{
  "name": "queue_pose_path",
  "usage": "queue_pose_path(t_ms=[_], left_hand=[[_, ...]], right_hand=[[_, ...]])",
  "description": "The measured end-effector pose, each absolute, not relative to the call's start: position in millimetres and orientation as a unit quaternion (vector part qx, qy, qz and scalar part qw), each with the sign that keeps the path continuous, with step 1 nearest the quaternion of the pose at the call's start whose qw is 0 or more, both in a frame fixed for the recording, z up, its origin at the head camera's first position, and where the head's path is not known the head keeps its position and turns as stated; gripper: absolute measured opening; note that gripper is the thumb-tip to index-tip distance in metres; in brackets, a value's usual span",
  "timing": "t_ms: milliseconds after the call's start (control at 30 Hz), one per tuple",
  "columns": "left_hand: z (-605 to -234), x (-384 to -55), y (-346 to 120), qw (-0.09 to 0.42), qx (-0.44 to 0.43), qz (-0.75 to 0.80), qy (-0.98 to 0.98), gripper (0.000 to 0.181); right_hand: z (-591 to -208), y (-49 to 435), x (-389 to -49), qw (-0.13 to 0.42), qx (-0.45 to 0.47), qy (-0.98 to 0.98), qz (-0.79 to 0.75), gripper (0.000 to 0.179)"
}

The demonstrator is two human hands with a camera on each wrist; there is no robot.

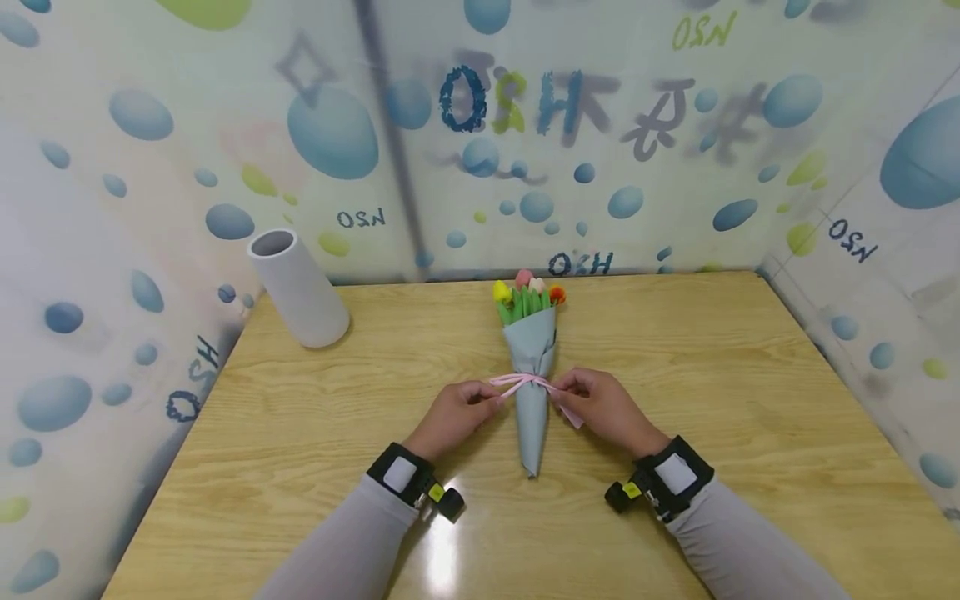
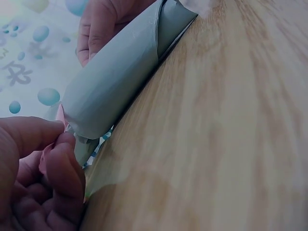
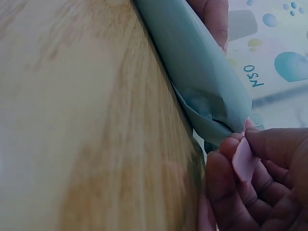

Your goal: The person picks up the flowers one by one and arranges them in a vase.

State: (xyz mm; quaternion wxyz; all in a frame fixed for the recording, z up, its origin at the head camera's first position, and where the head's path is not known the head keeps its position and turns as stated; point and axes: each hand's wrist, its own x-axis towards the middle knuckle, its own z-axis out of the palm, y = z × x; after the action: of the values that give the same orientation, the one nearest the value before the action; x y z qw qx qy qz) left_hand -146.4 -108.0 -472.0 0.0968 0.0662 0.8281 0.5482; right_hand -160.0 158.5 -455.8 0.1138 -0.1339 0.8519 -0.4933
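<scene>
A bouquet of tulips in yellow, pink, white and orange lies on the table, wrapped in grey-blue paper. Around its middle runs a pink ribbon, crossed or knotted at the front. My left hand pinches one side of the ribbon between thumb and forefinger, left of the bouquet. On the other side, my right hand pinches the ribbon the same way, and a pink end sticks out past the fingertips in the right wrist view. The wrapped stem end points toward me.
A white cylindrical vase stands at the table's back left. The wooden table meets a backdrop printed with blue and green spots along its far edge. Each wrist carries a strapped camera.
</scene>
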Motion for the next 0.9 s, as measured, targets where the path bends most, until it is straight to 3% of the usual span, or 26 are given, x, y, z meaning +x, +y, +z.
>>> queue_pose_path(t_ms=[467, 900], left_hand=[[-467, -150, -107, 0.106, 0.061, 0.566, 0.816, 0.017], [-466, -147, -110, 0.112, 0.044, 0.572, 0.811, 0.017]], right_hand=[[-453, 168, -158, 0.113, -0.116, 0.86, -0.484, 0.014], [-444, 172, -159, 0.165, -0.093, 0.864, -0.466, 0.014]])
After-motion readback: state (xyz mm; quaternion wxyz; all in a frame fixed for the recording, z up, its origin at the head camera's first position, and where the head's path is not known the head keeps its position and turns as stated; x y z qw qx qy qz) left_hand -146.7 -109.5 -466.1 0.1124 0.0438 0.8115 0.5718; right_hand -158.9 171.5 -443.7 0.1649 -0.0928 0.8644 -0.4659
